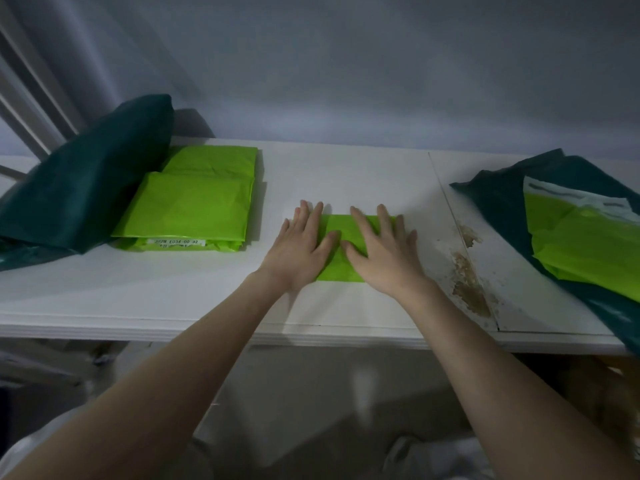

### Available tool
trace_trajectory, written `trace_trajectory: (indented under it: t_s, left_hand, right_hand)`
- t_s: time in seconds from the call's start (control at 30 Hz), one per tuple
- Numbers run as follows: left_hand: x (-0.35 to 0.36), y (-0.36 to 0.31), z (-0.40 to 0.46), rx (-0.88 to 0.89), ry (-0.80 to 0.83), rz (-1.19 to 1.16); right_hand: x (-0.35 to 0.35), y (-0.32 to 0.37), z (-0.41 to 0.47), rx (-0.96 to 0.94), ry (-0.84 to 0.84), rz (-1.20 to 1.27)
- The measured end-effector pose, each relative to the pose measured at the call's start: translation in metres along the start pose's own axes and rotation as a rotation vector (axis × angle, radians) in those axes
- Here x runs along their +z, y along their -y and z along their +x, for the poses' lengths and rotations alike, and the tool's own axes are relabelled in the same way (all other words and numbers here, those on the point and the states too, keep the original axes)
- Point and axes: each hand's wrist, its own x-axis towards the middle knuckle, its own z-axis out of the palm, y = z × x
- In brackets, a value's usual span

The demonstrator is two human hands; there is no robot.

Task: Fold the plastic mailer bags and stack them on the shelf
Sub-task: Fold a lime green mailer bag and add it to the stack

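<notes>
A dark green bag (512, 199) lies open at the right end of a white shelf (346, 168), unfolded lime-green mailers (581, 244) spilling from its mouth. At the left, a second dark green bag (86, 181) leans beside a stack of folded green mailers (194, 206). At the shelf's centre lies a small, folded lime-green mailer (341, 251). The left hand (301, 244) and the right hand (384, 251) press flat on it, fingers straight and spread, gripping nothing.
</notes>
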Motion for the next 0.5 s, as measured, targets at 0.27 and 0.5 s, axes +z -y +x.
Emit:
trace_trajectory:
  t_s: [0.27, 0.5]
  left_hand:
    - [-0.007, 0.005, 0.001, 0.024, -0.037, -0.085]
    - [-0.025, 0.012, -0.013, 0.177, -0.144, 0.016]
  right_hand:
    - [-0.007, -0.001, 0.003, 0.068, -0.022, 0.032]
    - [-0.014, 0.034, -0.021, -0.195, -0.265, -0.054]
